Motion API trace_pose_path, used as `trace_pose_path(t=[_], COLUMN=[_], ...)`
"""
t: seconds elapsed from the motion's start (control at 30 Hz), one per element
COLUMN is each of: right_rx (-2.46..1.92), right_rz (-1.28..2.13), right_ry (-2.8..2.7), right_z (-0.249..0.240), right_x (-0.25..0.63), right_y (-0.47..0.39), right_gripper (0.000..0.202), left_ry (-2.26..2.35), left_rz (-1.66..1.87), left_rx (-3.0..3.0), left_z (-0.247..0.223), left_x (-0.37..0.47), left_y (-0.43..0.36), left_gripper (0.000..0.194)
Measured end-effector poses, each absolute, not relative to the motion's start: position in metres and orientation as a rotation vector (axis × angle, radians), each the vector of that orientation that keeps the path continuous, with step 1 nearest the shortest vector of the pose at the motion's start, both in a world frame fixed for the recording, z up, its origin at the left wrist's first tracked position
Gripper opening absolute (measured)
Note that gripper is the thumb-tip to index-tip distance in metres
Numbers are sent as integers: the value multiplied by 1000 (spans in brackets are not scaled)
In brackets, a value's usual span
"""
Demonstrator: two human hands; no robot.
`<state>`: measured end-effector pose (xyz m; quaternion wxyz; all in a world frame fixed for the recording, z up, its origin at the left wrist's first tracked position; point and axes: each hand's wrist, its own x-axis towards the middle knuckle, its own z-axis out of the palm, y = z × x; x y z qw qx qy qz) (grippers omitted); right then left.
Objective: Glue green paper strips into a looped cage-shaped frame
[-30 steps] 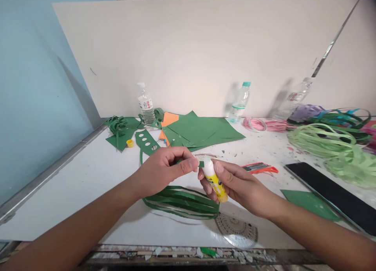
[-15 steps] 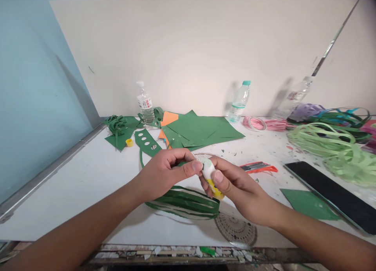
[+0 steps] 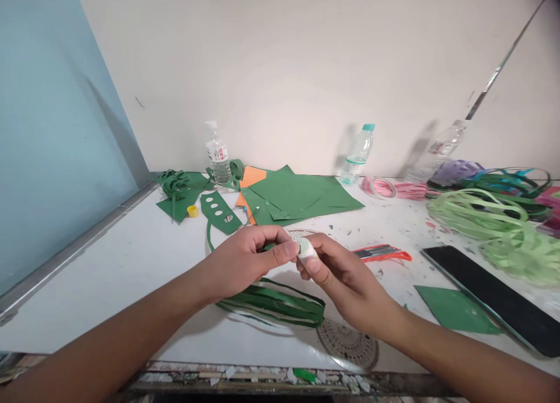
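My right hand [image 3: 345,280] is closed around a glue stick [image 3: 307,256], its whitish tip pointing up and left. Against that tip, my left hand [image 3: 256,254] pinches green paper; a bit of green shows between the thumb and fingers. Long green paper strips [image 3: 280,304] loop below my hands, and one curves up behind my left wrist, apparently part of the same piece. The pinched end is mostly covered by my fingers. A yellow cap [image 3: 192,211] lies apart on the left of the table.
Green paper sheets [image 3: 306,196] and a green piece with holes [image 3: 221,213] lie behind my hands. To the right are a red utility knife [image 3: 385,252], a phone [image 3: 490,298] and light-green strips [image 3: 481,216]. A clear protractor [image 3: 347,344] lies near the front edge. Water bottles [image 3: 359,158] stand at the back.
My right hand has shifted slightly left and turned the glue stick, so its yellow body is now mostly hidden. My left hand keeps its pinch. The view has moved a little.
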<state>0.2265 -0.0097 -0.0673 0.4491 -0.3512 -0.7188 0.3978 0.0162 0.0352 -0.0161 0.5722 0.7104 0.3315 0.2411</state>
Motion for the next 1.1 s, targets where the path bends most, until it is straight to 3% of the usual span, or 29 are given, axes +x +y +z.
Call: trace_pose_path(t=[0.27, 0.5, 0.77, 1.1], right_rx=[-973, -933, -977, -966], right_rz=[805, 766, 624, 591], right_ry=[-1858, -1792, -1723, -1763], right_z=[-45, -71, -99, -98], right_x=[224, 216, 209, 209], right_y=[-40, -71, -78, -79], right_gripper=[12, 16, 17, 22], left_ry=[884, 900, 826, 870], left_rz=[502, 635, 689, 750], left_rx=[1620, 1435, 1361, 1264], left_z=[-4, -37, -55, -53], left_x=[6, 11, 14, 20], left_y=[-1, -42, -53, -60], left_gripper=[39, 26, 35, 52])
